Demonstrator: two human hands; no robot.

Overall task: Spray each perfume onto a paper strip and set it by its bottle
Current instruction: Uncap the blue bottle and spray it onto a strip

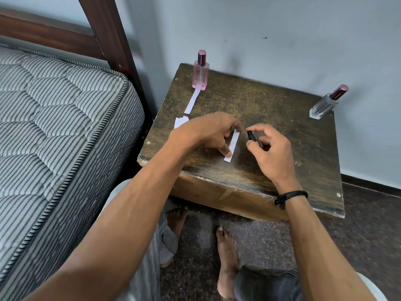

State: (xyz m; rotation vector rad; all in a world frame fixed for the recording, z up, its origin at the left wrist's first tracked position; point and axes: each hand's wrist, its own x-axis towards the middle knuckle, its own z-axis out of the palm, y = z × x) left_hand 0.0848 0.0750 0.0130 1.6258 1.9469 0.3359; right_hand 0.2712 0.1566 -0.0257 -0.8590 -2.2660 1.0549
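Observation:
A white paper strip [232,146] lies on the dark wooden table [271,109]. My left hand [208,132] holds it by its far end, and one finger presses down near its lower end. My right hand [269,151] grips a small dark perfume bottle [251,135], its top pointing toward the strip. A pink bottle [200,71] stands at the back left corner with a paper strip [192,102] lying just in front of it. A clear bottle with a dark red cap [327,103] stands at the back right corner.
Several spare paper strips [180,122] lie at the table's left edge, partly hidden by my left hand. A striped mattress [54,127] and a wooden bed frame [104,31] are on the left. My bare feet [225,257] are on the floor below the table.

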